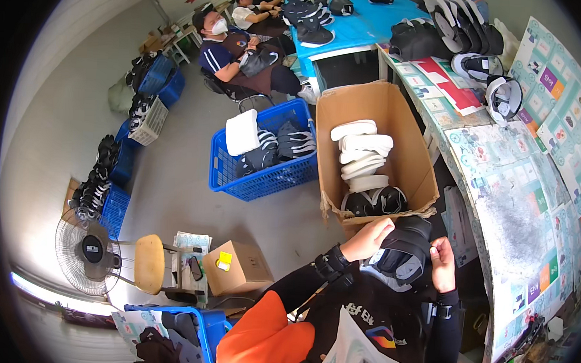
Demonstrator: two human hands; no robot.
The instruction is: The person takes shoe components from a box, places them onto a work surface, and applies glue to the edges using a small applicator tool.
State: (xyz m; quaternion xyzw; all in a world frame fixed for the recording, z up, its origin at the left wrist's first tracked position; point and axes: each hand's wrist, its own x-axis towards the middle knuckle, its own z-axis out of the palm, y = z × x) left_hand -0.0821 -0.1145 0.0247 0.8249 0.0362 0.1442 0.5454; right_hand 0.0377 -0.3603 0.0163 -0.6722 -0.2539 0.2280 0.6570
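A black shoe upper [411, 244] with a grey lining rests on my lap, its opening toward me. My left hand [368, 240] is at its left side, thumb and fingers pinched together above the edge; what they pinch is too small to make out. On the other side my right hand [442, 264] is closed, fingertips pinched beside the upper's right edge, and I cannot make out what is in them. Just beyond the upper stands an open cardboard box [413, 122] holding white soles [366, 144] and black shoe pieces [376, 200].
Left of the box is a blue basket [264, 187] of dark shoe parts. A patterned worktable [519, 200] runs along my right, with shoes [503, 99] at its far end. A fan [90, 250] and a small carton [238, 269] stand left. Seated people work beyond.
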